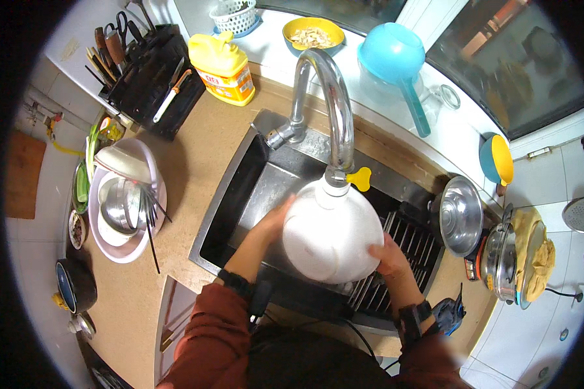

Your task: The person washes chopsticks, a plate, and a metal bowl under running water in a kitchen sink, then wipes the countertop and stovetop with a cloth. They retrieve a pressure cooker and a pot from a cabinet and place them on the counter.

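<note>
A round white plate or shallow bowl (333, 243) is held over the sink (260, 194), just below the faucet's white nozzle (332, 194). My left hand (280, 219) grips its left edge, the fingertips partly hidden behind it. On the lower right of the rim, my right hand (392, 257) has its thumb on the near surface and its fingers out of sight. The chrome faucet (338, 107) arches above, with a yellow tab (360, 179) at its outlet. Whether water runs cannot be made out.
A metal rack (418, 257) covers the sink's right side. Left stands a lilac basin (126, 255) with bowls and a whisk; behind it, a knife block (141, 82) and yellow jug (224, 73). A steel bowl (460, 216) and lidded pot (499, 262) are right. A blue ladle (394, 53) sits on the sill.
</note>
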A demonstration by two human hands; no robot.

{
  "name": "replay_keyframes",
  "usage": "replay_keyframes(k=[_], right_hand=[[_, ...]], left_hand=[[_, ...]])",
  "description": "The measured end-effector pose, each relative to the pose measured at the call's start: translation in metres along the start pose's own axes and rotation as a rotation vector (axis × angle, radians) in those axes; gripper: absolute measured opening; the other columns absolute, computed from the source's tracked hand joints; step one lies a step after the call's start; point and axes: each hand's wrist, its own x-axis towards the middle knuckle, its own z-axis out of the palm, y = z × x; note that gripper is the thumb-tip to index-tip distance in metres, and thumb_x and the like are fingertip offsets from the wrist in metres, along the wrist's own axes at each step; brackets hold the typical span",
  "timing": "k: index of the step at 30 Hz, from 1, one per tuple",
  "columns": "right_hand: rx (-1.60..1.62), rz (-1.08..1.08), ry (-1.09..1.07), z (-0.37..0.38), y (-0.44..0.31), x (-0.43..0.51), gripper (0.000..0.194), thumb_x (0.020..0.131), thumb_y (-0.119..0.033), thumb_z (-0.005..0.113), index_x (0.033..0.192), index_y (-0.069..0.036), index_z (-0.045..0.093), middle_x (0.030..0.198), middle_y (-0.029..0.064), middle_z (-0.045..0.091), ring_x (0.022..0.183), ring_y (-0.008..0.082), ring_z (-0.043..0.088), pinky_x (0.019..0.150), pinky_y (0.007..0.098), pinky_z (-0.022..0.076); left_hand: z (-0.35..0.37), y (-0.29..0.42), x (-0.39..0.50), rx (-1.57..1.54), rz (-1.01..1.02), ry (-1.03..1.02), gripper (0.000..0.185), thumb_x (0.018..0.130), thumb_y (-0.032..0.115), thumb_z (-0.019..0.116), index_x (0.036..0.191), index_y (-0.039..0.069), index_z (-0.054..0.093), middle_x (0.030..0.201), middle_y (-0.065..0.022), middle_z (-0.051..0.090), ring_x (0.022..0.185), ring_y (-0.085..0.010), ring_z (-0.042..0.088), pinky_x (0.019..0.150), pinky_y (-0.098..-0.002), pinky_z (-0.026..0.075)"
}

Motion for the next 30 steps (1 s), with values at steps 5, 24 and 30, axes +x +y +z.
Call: replay_keyframes(k=[5, 24, 30], right_hand=[[0.135, 0.017, 0.041, -0.03, 0.019, 0.05, 0.055, 0.079, -0.035, 0.072, 0.119, 0.0, 0.056, 0.112, 0.0129, 0.063, 0.097, 0.0227, 0.063, 0.088, 0.0366, 0.0498], [0.607, 0.138, 0.31, 0.018, 0.128, 0.098, 0.061, 0.093, -0.05, 0.043, 0.14, -0.013, 0.032, 0.137, 0.0116, 0.043, 0.119, 0.0283, 0.049, 0.096, 0.0466, 0.0433], [-0.029, -0.067, 0.343, 0.035, 0.087, 0.069, 0.069, 0.089, -0.028, 0.056, 0.144, -0.012, 0.016, 0.132, 0.0188, 0.041, 0.114, 0.0338, 0.049, 0.091, 0.0444, 0.0457]], left_hand=[[-0.027, -0.026, -0.034, -0.246, 0.187, -0.282, 0.076, 0.09, 0.063, 0.033, 0.141, 0.007, 0.034, 0.139, -0.0129, 0.044, 0.126, -0.0257, 0.044, 0.104, -0.0419, 0.036], [0.068, -0.029, -0.015, -0.173, 0.388, 0.542, 0.031, 0.083, 0.016, 0.07, 0.109, 0.002, 0.062, 0.101, -0.0082, 0.066, 0.086, -0.0201, 0.064, 0.077, -0.0355, 0.051], [0.072, -0.056, -0.025, 1.05, 0.613, 0.414, 0.027, 0.085, 0.027, 0.062, 0.096, 0.002, 0.064, 0.086, -0.0185, 0.065, 0.077, -0.0357, 0.064, 0.069, -0.0431, 0.05]])
